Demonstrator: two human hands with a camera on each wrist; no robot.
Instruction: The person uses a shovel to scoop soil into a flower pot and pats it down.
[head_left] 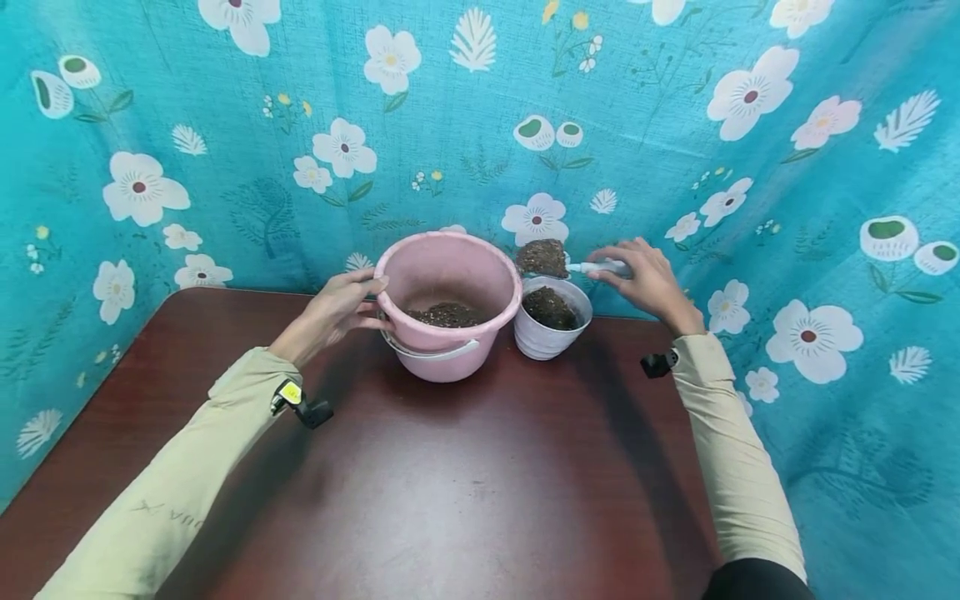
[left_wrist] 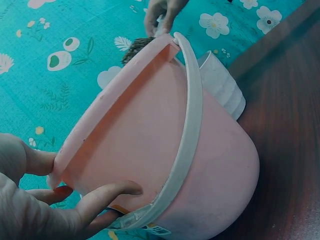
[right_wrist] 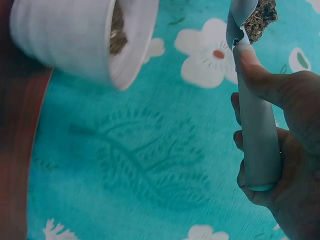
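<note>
My left hand (head_left: 341, 308) grips the left rim of a pink bucket (head_left: 444, 363), thumb on the lip and fingers down the outside by its white handle (left_wrist: 192, 100). Dark soil (head_left: 447, 314) lies low inside the bucket. My right hand (head_left: 647, 277) grips a trowel (right_wrist: 259, 135) by its pale handle, fingers wrapped around it. A heap of soil (head_left: 543, 257) sits on the trowel's blade, above the back rim of a white ribbed flowerpot (head_left: 542, 343). Dark soil (head_left: 550, 308) shows in the pot, which stands right beside the bucket.
Bucket and pot stand near the back edge of a dark brown wooden table (head_left: 465, 500). A turquoise flowered curtain (head_left: 450, 108) hangs directly behind them and along the sides. Small wrist cameras (head_left: 303, 406) are strapped over both sleeves.
</note>
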